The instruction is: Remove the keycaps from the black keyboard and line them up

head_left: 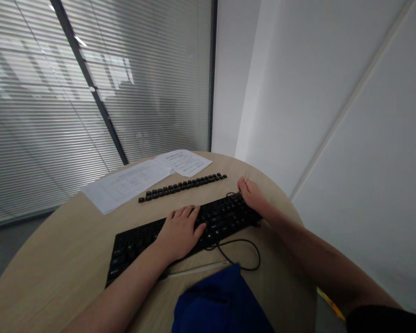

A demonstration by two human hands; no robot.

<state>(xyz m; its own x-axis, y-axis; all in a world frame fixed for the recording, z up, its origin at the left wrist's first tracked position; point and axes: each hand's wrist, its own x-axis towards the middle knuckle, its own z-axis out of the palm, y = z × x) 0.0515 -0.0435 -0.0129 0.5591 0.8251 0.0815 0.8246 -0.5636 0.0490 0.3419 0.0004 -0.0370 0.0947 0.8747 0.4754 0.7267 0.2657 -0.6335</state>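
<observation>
A black keyboard (222,217) lies slanted across the round wooden table, its right end turned away from me. My left hand (180,232) rests flat on its middle, fingers spread over the keys and gripping nothing. Over the far right end, my right hand (251,192) is closed around a wire keycap puller (247,175); only its thin, faint wires show above the fingers. Behind the keyboard, loose black keycaps (180,186) stand lined up in rows. My left hand and forearm hide part of the keys.
Printed papers (131,182) lie toward the back left of the table (62,249). A black cable (258,259) loops in front of the keyboard near a pale thin strip (197,269). Blue cloth (222,300) covers the near edge. A white wall (360,138) borders the right.
</observation>
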